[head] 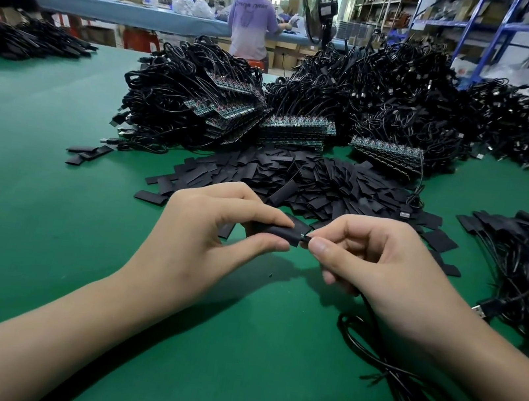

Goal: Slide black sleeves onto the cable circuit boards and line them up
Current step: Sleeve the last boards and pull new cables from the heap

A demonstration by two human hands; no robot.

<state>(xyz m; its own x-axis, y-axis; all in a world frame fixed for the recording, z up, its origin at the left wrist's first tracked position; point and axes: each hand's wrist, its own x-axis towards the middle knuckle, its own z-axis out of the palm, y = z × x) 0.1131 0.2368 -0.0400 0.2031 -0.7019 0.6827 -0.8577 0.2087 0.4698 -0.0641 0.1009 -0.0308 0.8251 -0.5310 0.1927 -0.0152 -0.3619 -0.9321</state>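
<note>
The left hand (217, 227) pinches a black sleeve (273, 233) between thumb and fingers; the right hand (375, 259) pinches the cable (380, 357) at the sleeve's mouth, above the green table (48, 200). Loose sleeves (294, 177) are heaped just behind, with board stacks (296, 131) beyond.

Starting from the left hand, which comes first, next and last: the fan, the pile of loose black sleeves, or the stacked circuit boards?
1. The pile of loose black sleeves: on the green table, just beyond the left hand.
2. The stacked circuit boards: right behind that pile, among the cables.
3. The fan: far back, past the table's far edge.
</note>
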